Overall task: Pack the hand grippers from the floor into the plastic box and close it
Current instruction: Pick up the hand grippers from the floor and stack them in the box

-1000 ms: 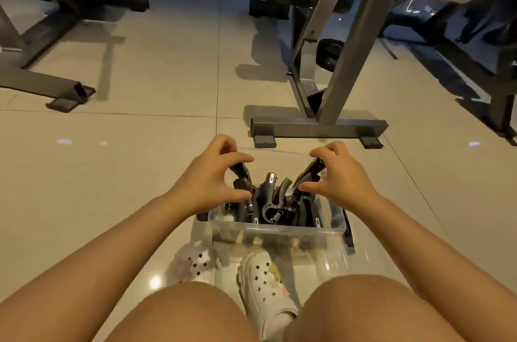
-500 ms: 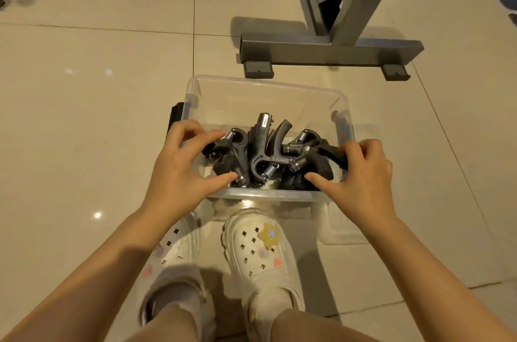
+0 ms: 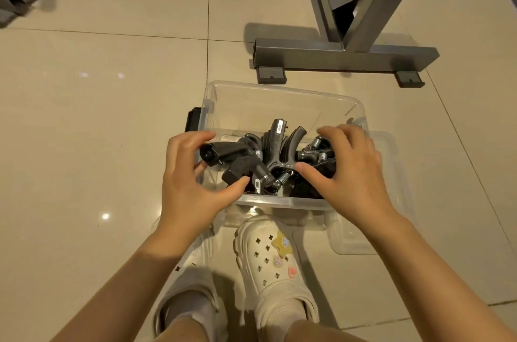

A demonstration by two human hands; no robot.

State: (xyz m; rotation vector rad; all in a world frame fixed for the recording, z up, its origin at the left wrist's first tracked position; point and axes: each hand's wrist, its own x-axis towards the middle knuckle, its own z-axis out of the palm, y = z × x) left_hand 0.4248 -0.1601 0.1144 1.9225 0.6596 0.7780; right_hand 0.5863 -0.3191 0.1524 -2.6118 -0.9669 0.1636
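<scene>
I see the clear box (image 3: 282, 98) on the floor, lid off, black grippers (image 3: 275, 157) piled in its near half. L hand (image 3: 190, 187) curls round a gripper handle at the left. R hand (image 3: 345, 171) has fingers curled over the right-side pile; grip unclear. Lid (image 3: 391, 201) lies under/right of box.

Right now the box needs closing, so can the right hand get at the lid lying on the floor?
Probably yes. The lid lies flat on the floor beside the box, under the right hand, with nothing on it. That hand is among the hand grippers, though, and must let go first.
</scene>
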